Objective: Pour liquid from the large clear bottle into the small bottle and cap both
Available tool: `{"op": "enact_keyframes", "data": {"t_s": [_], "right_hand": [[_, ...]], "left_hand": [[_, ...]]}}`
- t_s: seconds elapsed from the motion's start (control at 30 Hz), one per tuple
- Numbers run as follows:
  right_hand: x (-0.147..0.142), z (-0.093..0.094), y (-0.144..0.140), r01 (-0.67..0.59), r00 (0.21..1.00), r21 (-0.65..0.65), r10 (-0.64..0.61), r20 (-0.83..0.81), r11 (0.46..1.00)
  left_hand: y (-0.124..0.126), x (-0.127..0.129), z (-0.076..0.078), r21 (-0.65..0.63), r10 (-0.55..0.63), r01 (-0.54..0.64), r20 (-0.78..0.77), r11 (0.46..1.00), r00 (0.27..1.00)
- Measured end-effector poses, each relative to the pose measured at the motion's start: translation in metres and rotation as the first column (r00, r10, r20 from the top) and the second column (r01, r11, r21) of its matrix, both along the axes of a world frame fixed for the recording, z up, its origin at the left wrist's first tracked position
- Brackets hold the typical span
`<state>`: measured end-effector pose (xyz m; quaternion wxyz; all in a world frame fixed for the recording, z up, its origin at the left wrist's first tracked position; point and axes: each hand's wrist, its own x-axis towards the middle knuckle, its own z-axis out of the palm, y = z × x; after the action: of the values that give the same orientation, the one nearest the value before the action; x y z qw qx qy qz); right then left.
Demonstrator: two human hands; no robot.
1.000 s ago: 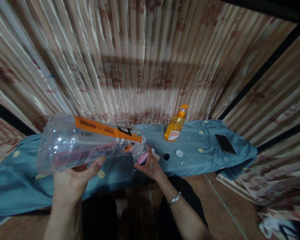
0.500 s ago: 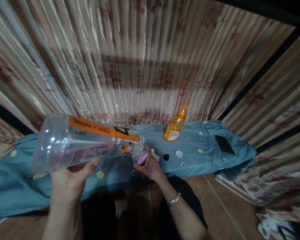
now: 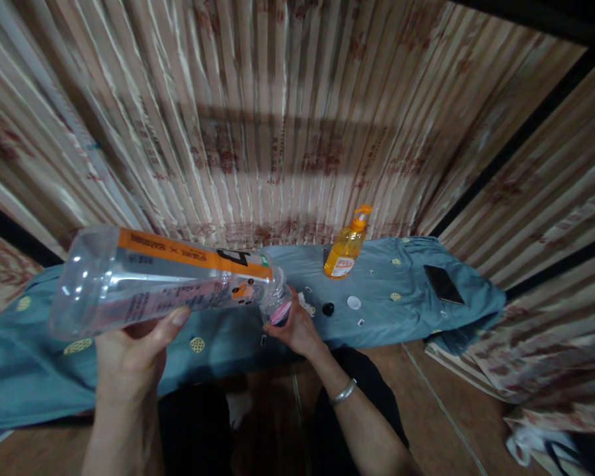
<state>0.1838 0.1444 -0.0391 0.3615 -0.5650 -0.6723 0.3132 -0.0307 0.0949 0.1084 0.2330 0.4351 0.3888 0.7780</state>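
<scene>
The left hand (image 3: 129, 360) supports a large clear bottle (image 3: 163, 281) with an orange label from below; its grip is closed around the lower body, thumb against the side. The bottle lies almost horizontal above the surface, mouth pointing right. The right hand (image 3: 295, 327) has its grip closed on a small clear container (image 3: 277, 307) with a pink patch, held at the mouth of the large bottle and touching it.

Below both hands, a low surface covered with a blue-grey cloth (image 3: 39, 370) runs across the view. A striped curtain (image 3: 287, 112) backs it, and the floor is brown tile.

On the cloth, beyond the right hand, stand an orange pump bottle (image 3: 344, 254), a dark phone (image 3: 442, 284) near the right end, a white cap (image 3: 354, 303) and a black cap (image 3: 328, 308). Nothing obstructs either hand.
</scene>
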Motion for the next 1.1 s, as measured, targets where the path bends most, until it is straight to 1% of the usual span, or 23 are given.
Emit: {"op": "enact_keyframes", "data": {"t_s": [0.17,0.3,0.5,0.67,0.9,1.1], "right_hand": [[0.0014,0.0031,0.0,-0.019,1.0,-0.015,0.019,-0.003,1.0],[0.0021,0.0035,-0.0006,-0.02,1.0,-0.017,0.02,-0.019,1.0],[0.0011,0.003,-0.0007,-0.016,1.0,-0.01,0.016,-0.015,1.0],[0.0007,0.0029,-0.0001,-0.013,1.0,-0.015,0.012,-0.017,1.0],[-0.0002,0.0008,0.0003,-0.007,1.0,0.002,0.007,-0.007,1.0],[-0.0003,0.0001,0.0001,-0.007,1.0,-0.002,0.007,-0.011,1.0]], "left_hand": [[0.0001,0.0006,0.0023,0.017,0.043,-0.044,0.011,0.999,0.999],[0.0003,0.0027,0.0045,0.006,0.07,-0.07,0.006,0.998,0.998],[0.0,0.0017,0.0045,0.005,0.036,-0.036,-0.003,0.999,0.999],[-0.0009,0.0008,0.0032,0.037,0.034,-0.033,-0.015,0.999,0.999],[-0.0006,0.0044,0.0036,0.024,0.018,-0.018,-0.001,1.0,1.0],[-0.0014,0.0028,-0.0005,0.014,0.022,-0.022,0.004,1.0,1.0]]}}
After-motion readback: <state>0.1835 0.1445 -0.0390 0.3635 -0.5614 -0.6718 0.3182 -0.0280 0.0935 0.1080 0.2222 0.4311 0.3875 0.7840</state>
